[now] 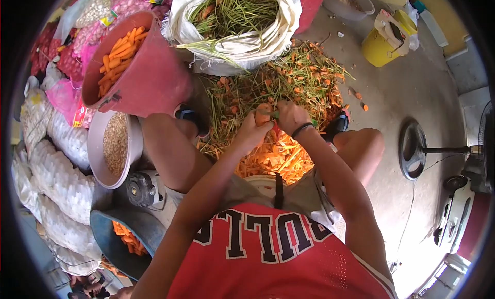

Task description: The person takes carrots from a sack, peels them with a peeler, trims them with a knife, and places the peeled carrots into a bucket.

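Observation:
Between my knees, my left hand (252,131) is closed around a carrot (263,114), which points away from me. My right hand (293,117) grips a small green-handled blade (276,115) right at the carrot. Fingers cover most of this tool, so whether it is a knife or a peeler cannot be told. Under my hands lies a bright heap of orange carrot peelings (276,157). Just beyond, green carrot stalks and cut-off orange ends (304,75) spread over the floor.
A white sack (185,13) of green stalks stands ahead. At left are a red tub (160,67) of carrots, a pale basin (95,149) and a blue container (103,232) with carrots. A yellow bucket (374,49) and a round-based stand (412,149) are at right.

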A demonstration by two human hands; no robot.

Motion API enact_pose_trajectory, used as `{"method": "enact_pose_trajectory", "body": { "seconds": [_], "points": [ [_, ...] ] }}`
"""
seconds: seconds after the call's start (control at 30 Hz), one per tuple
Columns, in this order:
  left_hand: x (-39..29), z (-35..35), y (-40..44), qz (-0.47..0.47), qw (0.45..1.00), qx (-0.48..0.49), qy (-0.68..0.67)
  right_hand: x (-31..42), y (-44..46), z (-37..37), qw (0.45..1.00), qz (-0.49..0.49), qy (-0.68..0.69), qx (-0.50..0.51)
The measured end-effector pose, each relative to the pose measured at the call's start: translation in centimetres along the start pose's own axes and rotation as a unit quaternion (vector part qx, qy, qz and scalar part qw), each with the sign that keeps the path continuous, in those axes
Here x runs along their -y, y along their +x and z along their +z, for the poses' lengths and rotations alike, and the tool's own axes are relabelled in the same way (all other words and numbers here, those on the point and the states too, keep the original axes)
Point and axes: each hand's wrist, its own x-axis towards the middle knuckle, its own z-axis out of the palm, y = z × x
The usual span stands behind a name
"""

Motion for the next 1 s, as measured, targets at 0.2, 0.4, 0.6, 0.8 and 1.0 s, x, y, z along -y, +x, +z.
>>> {"method": "enact_pose_trajectory", "body": {
  "seconds": [0.2, 0.4, 0.6, 0.8, 1.0],
  "points": [
    [-2.3, 0.3, -0.4, -0.024, 0.999, 0.012, 0.02, -5.5, 2.6, 1.5, 0.989, 0.115, -0.028, 0.087],
    [-3.0, -0.4, -0.5, -0.103, 0.985, -0.044, -0.131, -1.9, -0.1, 0.4, 0.995, 0.053, 0.079, -0.035],
    [-3.7, -0.7, -0.6, -0.104, 0.942, 0.05, -0.316, -0.9, -0.8, 0.0, 0.992, 0.0, 0.066, -0.108],
    [-2.2, -0.6, 0.3, -0.122, 0.933, 0.079, -0.328, 0.1, -1.0, 1.3, 0.99, -0.08, 0.051, -0.108],
    [-4.0, -0.1, -0.9, -0.141, 0.937, 0.066, -0.312, -0.7, 0.1, 1.7, 0.995, -0.02, 0.066, -0.068]
  ]
}}
